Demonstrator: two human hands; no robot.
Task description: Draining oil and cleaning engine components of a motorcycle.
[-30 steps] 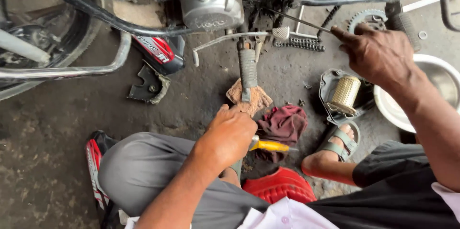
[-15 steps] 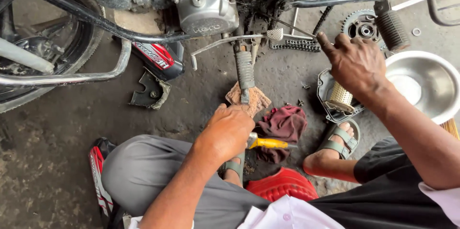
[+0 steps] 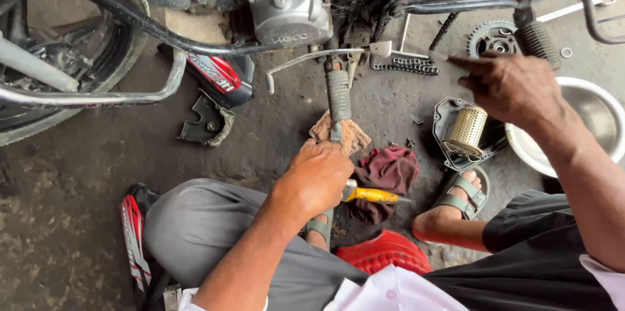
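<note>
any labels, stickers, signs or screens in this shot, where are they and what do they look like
No signs, screens or packages; three marked parts.
Red body panel: on the floor under the frame, glossy red and black with a pale lettered decal.
Engine cover: top centre, grey cast metal with raised lettering low on its face.
Red and white panel: lower left by the knee, narrow, striped graphics.
</note>
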